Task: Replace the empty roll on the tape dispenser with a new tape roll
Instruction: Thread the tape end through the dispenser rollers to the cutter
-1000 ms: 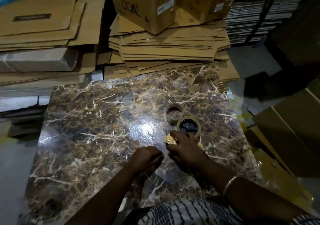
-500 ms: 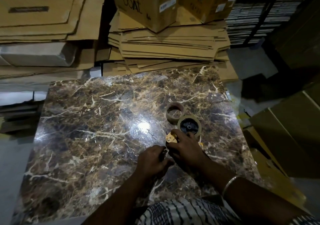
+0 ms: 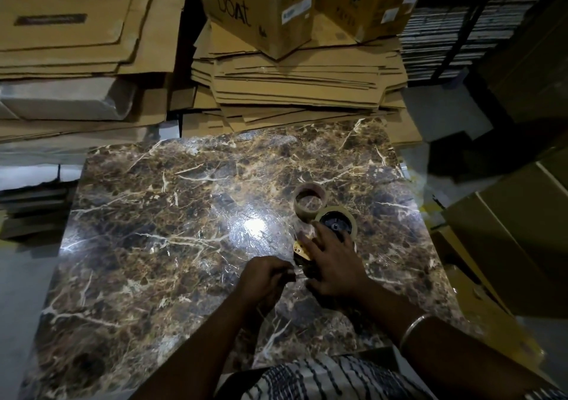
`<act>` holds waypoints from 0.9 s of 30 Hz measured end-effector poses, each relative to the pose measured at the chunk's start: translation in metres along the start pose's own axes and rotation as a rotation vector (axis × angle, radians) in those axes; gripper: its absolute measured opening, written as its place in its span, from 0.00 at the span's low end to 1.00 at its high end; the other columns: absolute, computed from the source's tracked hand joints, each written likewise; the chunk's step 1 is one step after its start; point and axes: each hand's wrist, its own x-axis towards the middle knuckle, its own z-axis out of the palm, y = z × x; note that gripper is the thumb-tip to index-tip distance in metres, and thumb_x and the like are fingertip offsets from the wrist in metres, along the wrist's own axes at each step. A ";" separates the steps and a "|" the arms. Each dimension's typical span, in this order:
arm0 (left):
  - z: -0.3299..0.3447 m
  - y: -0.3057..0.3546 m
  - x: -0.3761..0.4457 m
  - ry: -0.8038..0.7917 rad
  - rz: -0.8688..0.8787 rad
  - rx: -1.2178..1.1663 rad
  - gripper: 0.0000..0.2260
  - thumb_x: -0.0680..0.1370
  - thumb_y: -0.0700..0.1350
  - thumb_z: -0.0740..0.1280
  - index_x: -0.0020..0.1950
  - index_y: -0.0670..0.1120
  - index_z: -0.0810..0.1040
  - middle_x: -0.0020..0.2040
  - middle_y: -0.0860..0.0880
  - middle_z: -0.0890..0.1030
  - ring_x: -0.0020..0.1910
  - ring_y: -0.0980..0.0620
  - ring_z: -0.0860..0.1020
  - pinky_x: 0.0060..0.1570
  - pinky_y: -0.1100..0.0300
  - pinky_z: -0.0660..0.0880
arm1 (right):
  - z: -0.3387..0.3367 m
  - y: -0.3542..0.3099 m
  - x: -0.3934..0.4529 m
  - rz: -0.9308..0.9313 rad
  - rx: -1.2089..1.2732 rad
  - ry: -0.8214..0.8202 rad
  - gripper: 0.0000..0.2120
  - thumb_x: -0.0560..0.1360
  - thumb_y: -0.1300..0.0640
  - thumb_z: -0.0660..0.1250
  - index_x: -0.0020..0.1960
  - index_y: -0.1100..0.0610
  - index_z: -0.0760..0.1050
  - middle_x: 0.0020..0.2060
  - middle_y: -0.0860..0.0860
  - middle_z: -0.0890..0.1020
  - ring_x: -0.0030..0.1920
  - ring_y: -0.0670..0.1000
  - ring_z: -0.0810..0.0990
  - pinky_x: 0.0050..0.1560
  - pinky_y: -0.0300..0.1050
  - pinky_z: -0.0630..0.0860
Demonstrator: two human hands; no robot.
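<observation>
The tape dispenser (image 3: 300, 251) lies on the marble table (image 3: 172, 215), mostly hidden under my right hand (image 3: 333, 264), which presses down on it. A tape roll (image 3: 336, 222) sits on the dispenser's black hub, at my fingertips. An empty-looking cardboard roll core (image 3: 309, 200) stands on the table just behind it, touching it. My left hand (image 3: 264, 279) is closed beside the dispenser's near end, fingertips pinched on what looks like a clear strip of tape that is hard to see.
Stacks of flattened cardboard (image 3: 295, 80) and closed boxes (image 3: 261, 9) rise behind the table. More flattened cardboard (image 3: 70, 30) is piled at back left. Large cartons (image 3: 516, 239) stand close to the table's right edge.
My left hand has moved right and forward to the dispenser's near end. My right hand has stayed on the dispenser, its fingers now spread further over the roll.
</observation>
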 end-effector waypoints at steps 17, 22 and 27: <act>-0.063 -0.024 0.054 -0.207 0.050 0.165 0.08 0.74 0.45 0.69 0.48 0.48 0.87 0.44 0.50 0.88 0.42 0.55 0.84 0.48 0.63 0.78 | 0.014 0.011 0.006 -0.021 -0.006 0.038 0.42 0.69 0.36 0.68 0.78 0.53 0.63 0.79 0.54 0.67 0.75 0.58 0.71 0.74 0.70 0.50; -0.068 -0.034 0.078 -0.204 0.108 0.241 0.07 0.75 0.42 0.71 0.51 0.46 0.87 0.47 0.48 0.88 0.45 0.53 0.85 0.50 0.62 0.78 | 0.018 0.012 0.009 -0.037 -0.008 0.055 0.40 0.72 0.36 0.65 0.79 0.52 0.61 0.79 0.55 0.66 0.76 0.58 0.70 0.72 0.70 0.51; -0.052 -0.028 0.093 -0.135 0.073 0.261 0.10 0.75 0.49 0.72 0.53 0.48 0.86 0.50 0.48 0.87 0.49 0.49 0.85 0.49 0.60 0.77 | 0.018 0.011 0.009 -0.033 0.006 0.079 0.34 0.77 0.36 0.60 0.78 0.52 0.62 0.78 0.56 0.67 0.77 0.59 0.68 0.73 0.74 0.62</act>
